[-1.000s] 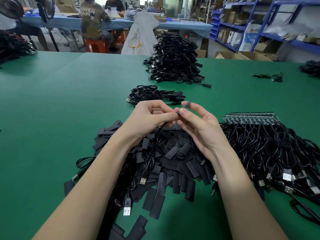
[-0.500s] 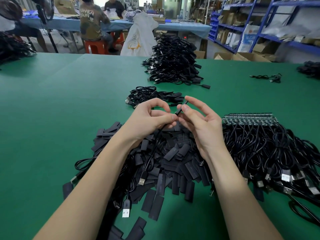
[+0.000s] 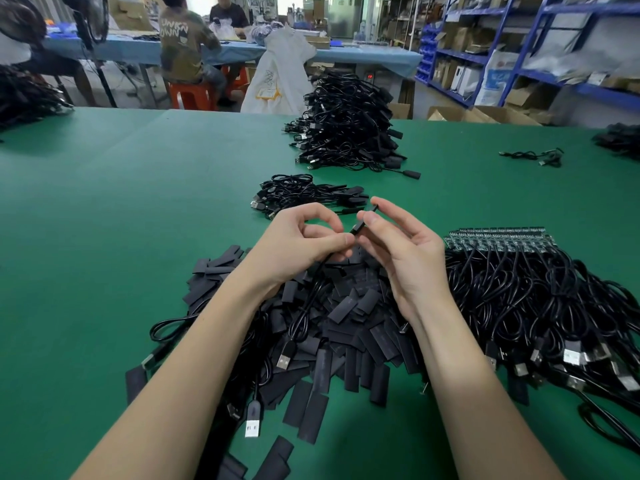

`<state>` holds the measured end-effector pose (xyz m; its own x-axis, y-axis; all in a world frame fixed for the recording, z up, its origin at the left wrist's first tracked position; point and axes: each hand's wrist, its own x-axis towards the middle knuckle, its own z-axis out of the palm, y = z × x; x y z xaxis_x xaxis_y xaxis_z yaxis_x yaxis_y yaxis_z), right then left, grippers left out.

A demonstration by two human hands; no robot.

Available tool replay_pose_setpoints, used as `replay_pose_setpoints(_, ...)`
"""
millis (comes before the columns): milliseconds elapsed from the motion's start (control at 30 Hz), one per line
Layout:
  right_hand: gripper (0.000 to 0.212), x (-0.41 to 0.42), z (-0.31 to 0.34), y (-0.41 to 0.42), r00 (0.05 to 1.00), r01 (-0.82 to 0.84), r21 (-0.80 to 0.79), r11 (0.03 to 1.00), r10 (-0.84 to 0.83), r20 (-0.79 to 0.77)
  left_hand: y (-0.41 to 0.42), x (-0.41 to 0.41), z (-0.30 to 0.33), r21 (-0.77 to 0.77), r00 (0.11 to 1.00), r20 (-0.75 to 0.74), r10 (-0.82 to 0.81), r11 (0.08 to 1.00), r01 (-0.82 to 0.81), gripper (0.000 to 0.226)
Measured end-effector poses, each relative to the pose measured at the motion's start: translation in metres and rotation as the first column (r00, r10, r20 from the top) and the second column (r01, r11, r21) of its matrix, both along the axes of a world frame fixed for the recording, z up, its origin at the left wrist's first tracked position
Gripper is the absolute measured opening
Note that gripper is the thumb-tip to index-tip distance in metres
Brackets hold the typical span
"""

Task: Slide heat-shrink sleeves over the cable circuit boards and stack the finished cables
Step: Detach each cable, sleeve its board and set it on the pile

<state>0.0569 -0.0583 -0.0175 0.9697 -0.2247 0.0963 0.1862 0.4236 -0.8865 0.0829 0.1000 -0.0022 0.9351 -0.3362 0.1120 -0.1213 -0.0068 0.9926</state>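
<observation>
Green felt covers the tabletop (image 3: 104, 237) before blue shelving (image 3: 502, 46); above loose sleeves (image 3: 346, 306), left hand (image 3: 298, 247) pinches the cable (image 3: 304, 317), right hand (image 3: 405, 258) pinches its sleeve (image 3: 358, 227).

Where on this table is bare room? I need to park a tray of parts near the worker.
Bare green table lies left of the sleeve pile and the small cable stack. Another patch lies between the tall cable stack and the loose cable. Crowded: under both hands and at the unfinished cables.
</observation>
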Motion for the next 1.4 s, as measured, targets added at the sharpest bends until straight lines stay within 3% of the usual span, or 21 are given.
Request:
replay_pose_setpoints(300,0.021,0.001,-0.002,0.003,1.000,0.014,0.016,1.000,-0.013,-0.021,0.000,0.000,0.001,0.005,1.000,-0.004,0.023,1.000,-0.023,0.015)
replay_pose_setpoints(467,0.021,0.003,-0.002,-0.002,0.997,0.065,0.060,0.996,-0.063,-0.042,0.006,0.003,0.000,0.196,0.998,-0.043,-0.036,0.980,0.044,0.017)
replay_pose_setpoints(667,0.020,0.004,-0.002,-0.002,0.995,0.086,0.072,0.994,-0.081,-0.058,0.010,0.001,0.001,0.249,0.990,-0.081,-0.117,0.959,0.134,0.011)
replay_pose_setpoints(1100,0.021,0.003,-0.001,0.002,0.997,0.071,0.051,0.996,-0.069,-0.035,0.011,0.003,-0.001,0.234,0.996,-0.062,-0.069,0.969,0.082,0.013)
replay_pose_setpoints(1400,0.034,0.002,0.001,-0.003,0.999,0.029,0.062,0.998,-0.026,-0.044,0.010,0.000,0.014,0.213,0.998,-0.050,-0.047,0.975,0.057,0.012)
